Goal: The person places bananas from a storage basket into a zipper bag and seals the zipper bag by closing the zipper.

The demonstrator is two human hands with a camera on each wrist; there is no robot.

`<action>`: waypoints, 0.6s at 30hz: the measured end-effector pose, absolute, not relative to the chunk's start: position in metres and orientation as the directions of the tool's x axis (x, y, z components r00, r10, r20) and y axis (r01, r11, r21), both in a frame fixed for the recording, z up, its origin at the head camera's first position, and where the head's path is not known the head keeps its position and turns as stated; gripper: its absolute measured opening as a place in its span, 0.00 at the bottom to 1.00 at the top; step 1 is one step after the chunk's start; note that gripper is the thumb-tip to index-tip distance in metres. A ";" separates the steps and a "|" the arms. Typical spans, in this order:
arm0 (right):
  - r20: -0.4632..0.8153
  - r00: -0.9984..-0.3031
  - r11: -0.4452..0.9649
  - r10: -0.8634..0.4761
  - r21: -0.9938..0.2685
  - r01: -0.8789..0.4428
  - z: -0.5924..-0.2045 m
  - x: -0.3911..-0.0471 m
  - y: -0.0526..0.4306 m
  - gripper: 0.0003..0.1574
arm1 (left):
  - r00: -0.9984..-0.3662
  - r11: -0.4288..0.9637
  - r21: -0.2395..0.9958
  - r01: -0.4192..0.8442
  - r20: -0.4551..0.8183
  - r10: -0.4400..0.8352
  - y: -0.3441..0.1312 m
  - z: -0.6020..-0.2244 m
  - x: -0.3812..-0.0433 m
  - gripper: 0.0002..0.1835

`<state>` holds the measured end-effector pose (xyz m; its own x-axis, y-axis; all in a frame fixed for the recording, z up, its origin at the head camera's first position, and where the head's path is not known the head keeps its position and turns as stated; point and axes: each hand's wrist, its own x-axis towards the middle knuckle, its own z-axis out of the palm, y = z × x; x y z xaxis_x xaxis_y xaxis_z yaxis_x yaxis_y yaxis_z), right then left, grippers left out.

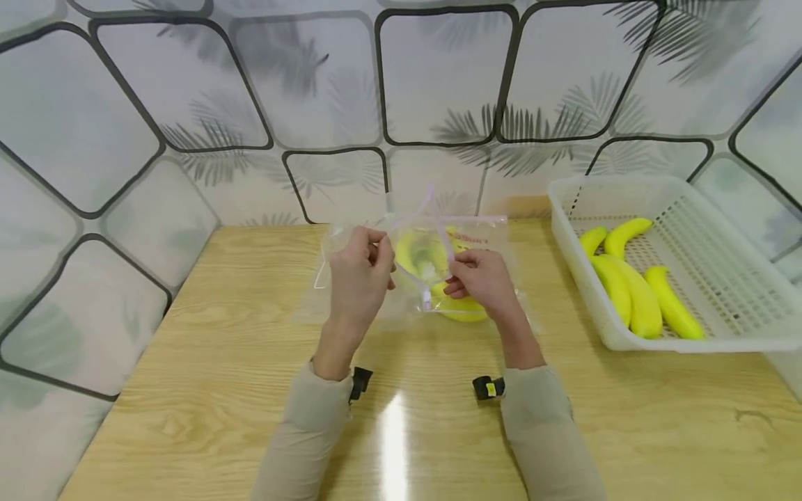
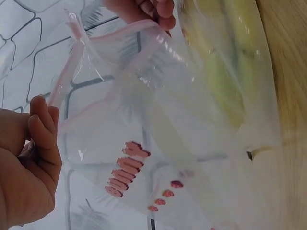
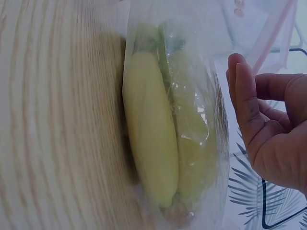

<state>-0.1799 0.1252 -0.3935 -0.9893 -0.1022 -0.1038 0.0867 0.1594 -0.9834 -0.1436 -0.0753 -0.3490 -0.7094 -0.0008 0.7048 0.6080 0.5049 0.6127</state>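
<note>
Between my two hands a clear zip bag with a pinkish-purple closure strip and red print is spread apart at its mouth. My left hand pinches one edge of the mouth between thumb and fingers. Opposite it, my right hand pinches the other edge. The zip slider shows at the near corner of the mouth. Yellow bananas lie in clear plastic on the table beside the raised bag, partly veiled by it in the head view. The left wrist view shows no bananas inside the raised bag's printed part.
A white perforated basket stands at the right, with several loose bananas in its left part. More clear plastic lies flat at the left on the wooden table. A patterned cloth wall rises behind.
</note>
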 end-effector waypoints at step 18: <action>-0.109 -0.991 0.263 -0.082 -0.961 0.084 -0.385 -0.178 0.139 0.21 | -0.838 0.235 0.827 0.511 0.541 -0.079 -0.053 -0.347 -0.143 0.05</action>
<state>-0.1782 0.1387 -0.3848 -0.9906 -0.0824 -0.1093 0.0841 0.2634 -0.9610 -0.1434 -0.0530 -0.3466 -0.8376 -0.0789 0.5405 0.5112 0.2354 0.8266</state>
